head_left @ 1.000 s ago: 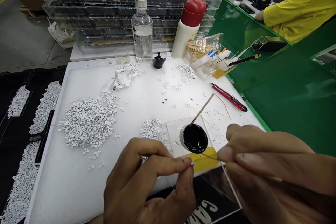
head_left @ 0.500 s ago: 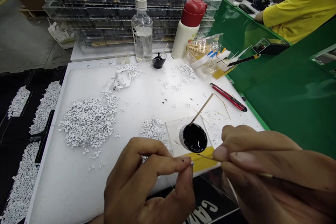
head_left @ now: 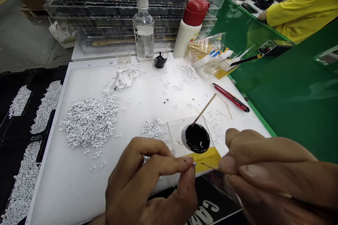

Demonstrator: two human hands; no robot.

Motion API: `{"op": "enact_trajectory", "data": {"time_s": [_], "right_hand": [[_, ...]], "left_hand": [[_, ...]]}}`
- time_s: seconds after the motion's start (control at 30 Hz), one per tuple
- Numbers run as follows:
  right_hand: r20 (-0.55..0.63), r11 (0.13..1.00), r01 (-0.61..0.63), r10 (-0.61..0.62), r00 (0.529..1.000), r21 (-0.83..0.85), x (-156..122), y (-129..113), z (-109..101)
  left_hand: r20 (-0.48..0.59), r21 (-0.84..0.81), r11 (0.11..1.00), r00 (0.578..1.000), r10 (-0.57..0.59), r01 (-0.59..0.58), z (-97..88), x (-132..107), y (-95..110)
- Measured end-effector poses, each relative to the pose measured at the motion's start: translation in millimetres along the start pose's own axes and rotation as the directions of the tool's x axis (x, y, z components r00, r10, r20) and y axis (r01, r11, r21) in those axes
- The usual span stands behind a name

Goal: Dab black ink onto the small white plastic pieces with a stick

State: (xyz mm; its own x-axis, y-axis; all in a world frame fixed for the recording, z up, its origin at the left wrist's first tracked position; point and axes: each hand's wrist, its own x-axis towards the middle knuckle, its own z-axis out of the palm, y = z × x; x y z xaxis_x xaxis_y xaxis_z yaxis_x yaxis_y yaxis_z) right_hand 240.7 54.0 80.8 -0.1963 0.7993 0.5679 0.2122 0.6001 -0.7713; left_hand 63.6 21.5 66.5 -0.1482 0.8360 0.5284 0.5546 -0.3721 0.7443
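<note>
1. Tightly, the left hand (head_left: 144, 179) clamps a tiny white piece (head_left: 194, 164) between thumb and forefinger, near the white foam board's (head_left: 66, 190) front edge.
2. Together, the right hand's (head_left: 271, 179) fingers pinch a thin toothpick (head_left: 210, 166), its tip just beside that piece.
3. Nearby, black ink (head_left: 197, 138) fills a white cap (head_left: 183, 137) on a clear sheet (head_left: 203, 126).

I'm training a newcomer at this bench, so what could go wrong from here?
The tiny white part pinched in the left hand might slip and get lost among the loose white pieces on the white foam board. The right hand works close to the round cap of black ink, so its thin wooden stick could nudge it and spill. Black specks on the left fingers could also smudge parts.
</note>
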Motion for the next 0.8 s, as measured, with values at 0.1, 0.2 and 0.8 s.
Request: {"op": "enact_trajectory", "data": {"time_s": [0.1,0.2,0.8], "right_hand": [[0.003,1.000,0.007,-0.007,1.000,0.009,-1,0,-1],[-0.005,1.000,-0.002,0.002,1.000,0.008,4,-3,-1],[0.189,0.997,0.056,-0.044,0.981,-0.055,6,2,-18]], "left_hand": [[0.008,-0.011,1.000,1.000,0.001,-0.001,-1.3,-1,-1],[-0.001,-0.019,1.000,1.000,-0.005,0.005,-1.9,-1,-1],[0.008,-0.033,0.999,1.000,0.012,-0.011,-3.8,1,-1]]}}
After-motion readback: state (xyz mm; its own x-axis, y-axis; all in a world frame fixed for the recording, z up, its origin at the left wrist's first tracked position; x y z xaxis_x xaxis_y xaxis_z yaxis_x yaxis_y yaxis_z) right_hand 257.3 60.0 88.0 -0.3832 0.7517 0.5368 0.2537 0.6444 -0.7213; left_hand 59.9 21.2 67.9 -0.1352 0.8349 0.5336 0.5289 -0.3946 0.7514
